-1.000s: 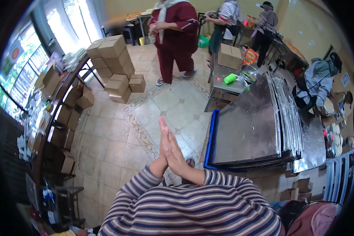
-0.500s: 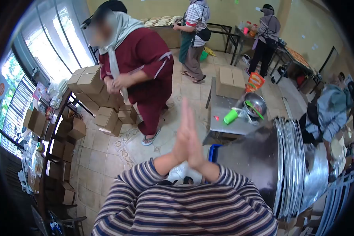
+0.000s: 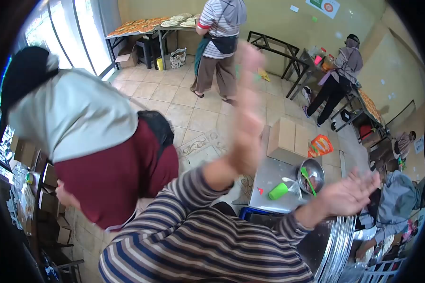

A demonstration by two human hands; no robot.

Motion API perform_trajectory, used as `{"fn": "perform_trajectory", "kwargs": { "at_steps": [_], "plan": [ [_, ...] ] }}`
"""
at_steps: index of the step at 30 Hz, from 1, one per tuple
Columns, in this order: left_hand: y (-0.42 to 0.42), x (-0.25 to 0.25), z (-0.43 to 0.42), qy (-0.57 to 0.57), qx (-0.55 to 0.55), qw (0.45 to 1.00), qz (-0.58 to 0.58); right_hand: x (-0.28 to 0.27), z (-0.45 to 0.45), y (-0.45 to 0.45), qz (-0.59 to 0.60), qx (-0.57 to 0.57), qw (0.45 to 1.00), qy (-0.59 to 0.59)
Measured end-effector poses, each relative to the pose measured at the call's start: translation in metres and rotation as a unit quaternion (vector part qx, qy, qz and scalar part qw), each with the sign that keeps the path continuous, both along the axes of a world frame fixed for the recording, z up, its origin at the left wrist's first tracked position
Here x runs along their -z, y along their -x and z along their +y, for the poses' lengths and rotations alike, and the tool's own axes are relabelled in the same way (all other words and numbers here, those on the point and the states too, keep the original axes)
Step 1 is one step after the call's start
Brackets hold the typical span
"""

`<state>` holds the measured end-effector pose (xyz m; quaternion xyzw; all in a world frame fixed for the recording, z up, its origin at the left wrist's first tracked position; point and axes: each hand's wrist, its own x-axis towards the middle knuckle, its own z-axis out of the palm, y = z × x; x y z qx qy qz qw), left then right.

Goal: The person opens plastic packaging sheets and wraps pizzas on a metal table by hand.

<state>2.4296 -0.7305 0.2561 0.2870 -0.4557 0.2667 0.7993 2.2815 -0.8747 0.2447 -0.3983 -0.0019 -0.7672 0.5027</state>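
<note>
My left hand (image 3: 248,113) is raised in the middle of the view, blurred and seen nearly edge-on. Its fingers stretch upward with nothing in them that I can see. To the right, my right hand (image 3: 349,193) is held out with its fingers apart and nothing in it, in front of a stack of metal sheets (image 3: 337,250). Between and beyond my hands is a metal table (image 3: 269,177). On it are a green cup (image 3: 278,191), a steel bowl (image 3: 320,172) with a green utensil (image 3: 309,180), and a cardboard box (image 3: 288,140).
A person in a maroon outfit (image 3: 108,184) stands close on my left, turned away. Others work farther off: one in a striped shirt (image 3: 219,23), one at the back right (image 3: 347,61), and one in grey-blue (image 3: 396,198). Tables with flat round breads (image 3: 137,27) stand at the back.
My hands were pressed palm to palm; now they are apart, the left up and the right out to the side. The person in maroon has come closer and turned away. My view has shifted.
</note>
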Motion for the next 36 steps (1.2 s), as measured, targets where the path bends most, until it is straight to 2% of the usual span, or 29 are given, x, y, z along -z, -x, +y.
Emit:
{"fn": "perform_trajectory", "kwargs": {
  "at_steps": [2, 4, 5, 6, 8, 9, 10, 11, 12, 14, 15, 16, 17, 18, 19, 20, 21, 23, 25, 26, 28, 29, 30, 31, 32, 33, 34, 35, 36],
  "plan": [
    [0.006, 0.047, -0.073, -0.012, 0.039, 0.993, -0.109, 0.026, 0.046, -0.075, 0.109, -0.118, 0.980, 0.118],
    [-0.031, 0.078, -0.091, -0.124, 0.066, 0.978, -0.157, 0.065, 0.036, -0.120, 0.233, -0.204, 0.920, 0.239],
    [-0.062, 0.094, -0.066, -0.234, 0.078, 0.959, -0.140, 0.083, 0.017, -0.133, 0.283, -0.218, 0.892, 0.278],
    [-0.091, 0.107, -0.046, -0.344, 0.091, 0.927, -0.117, 0.096, -0.005, -0.149, 0.288, -0.208, 0.890, 0.285],
    [-0.150, 0.113, -0.035, -0.304, 0.012, 0.951, -0.044, 0.103, -0.049, -0.177, 0.264, -0.189, 0.905, 0.275],
    [-0.173, 0.121, -0.028, -0.318, 0.044, 0.947, 0.030, 0.101, -0.070, -0.190, 0.239, -0.181, 0.917, 0.261],
    [-0.193, 0.133, -0.023, -0.328, 0.075, 0.936, 0.105, 0.104, -0.089, -0.203, 0.289, -0.193, 0.907, 0.238],
    [-0.212, 0.141, -0.023, -0.389, -0.047, 0.920, 0.016, 0.110, -0.105, -0.216, 0.336, -0.202, 0.894, 0.216],
    [-0.230, 0.151, -0.033, -0.439, -0.172, 0.879, -0.073, 0.129, -0.127, -0.226, 0.412, -0.196, 0.866, 0.204],
    [-0.261, 0.191, -0.048, -0.415, -0.170, 0.894, 0.016, 0.173, -0.162, -0.263, 0.561, -0.184, 0.785, 0.186],
    [-0.269, 0.206, -0.048, -0.407, -0.165, 0.896, 0.068, 0.182, -0.168, -0.287, 0.576, -0.171, 0.779, 0.179],
    [-0.284, 0.204, -0.045, -0.377, -0.208, 0.890, 0.153, 0.191, -0.170, -0.316, 0.586, -0.161, 0.775, 0.174],
    [-0.306, 0.196, -0.042, -0.362, -0.336, 0.855, 0.158, 0.197, -0.173, -0.348, 0.593, -0.152, 0.772, 0.172],
    [-0.331, 0.176, -0.035, -0.346, -0.459, 0.801, 0.165, 0.182, -0.179, -0.387, 0.607, -0.062, 0.744, 0.273],
    [-0.355, 0.161, -0.020, -0.304, -0.359, 0.858, 0.207, 0.155, -0.169, -0.426, 0.571, -0.159, 0.781, 0.199],
    [-0.379, 0.117, -0.013, -0.286, -0.377, 0.864, 0.174, 0.128, -0.159, -0.478, 0.414, -0.256, 0.837, 0.251],
    [-0.410, 0.093, -0.007, -0.259, -0.416, 0.864, 0.119, 0.096, -0.141, -0.525, 0.278, -0.306, 0.864, 0.287],
    [-0.456, 0.085, -0.027, -0.234, -0.433, 0.869, 0.043, 0.053, -0.087, -0.586, 0.151, -0.420, 0.868, 0.217],
    [-0.501, 0.130, -0.061, -0.285, -0.398, 0.872, 0.019, 0.081, -0.030, -0.627, 0.146, -0.451, 0.810, 0.344],
    [-0.512, 0.166, -0.066, -0.355, -0.376, 0.856, 0.025, 0.108, -0.012, -0.638, 0.139, -0.457, 0.780, 0.404],
    [-0.536, 0.233, -0.032, -0.508, -0.318, 0.798, 0.061, 0.163, 0.020, -0.702, 0.239, -0.493, 0.705, 0.450],
    [-0.539, 0.262, -0.004, -0.579, -0.273, 0.762, 0.097, 0.215, 0.014, -0.713, 0.357, -0.528, 0.646, 0.420],
    [-0.534, 0.286, 0.031, -0.646, -0.218, 0.715, 0.153, 0.258, 0.002, -0.715, 0.468, -0.554, 0.571, 0.385],
    [-0.522, 0.298, 0.069, -0.698, -0.166, 0.668, 0.200, 0.287, -0.021, -0.720, 0.640, -0.553, 0.415, 0.335],
    [-0.515, 0.294, 0.095, -0.818, -0.102, 0.495, 0.274, 0.315, -0.046, -0.718, 0.611, -0.531, 0.476, 0.344],
    [-0.499, 0.268, 0.126, -0.751, -0.094, 0.503, 0.417, 0.314, -0.069, -0.712, 0.690, -0.431, 0.422, 0.401],
    [-0.476, 0.315, 0.155, -0.782, -0.115, 0.439, 0.428, 0.261, -0.066, -0.717, 0.731, -0.411, 0.417, 0.349],
    [-0.452, 0.323, 0.178, -0.758, -0.128, 0.441, 0.464, 0.261, -0.063, -0.739, 0.729, -0.450, 0.434, 0.278],
    [-0.452, 0.304, 0.188, -0.747, -0.142, 0.425, 0.492, 0.269, -0.060, -0.760, 0.724, -0.488, 0.444, 0.201]
  ]
}}
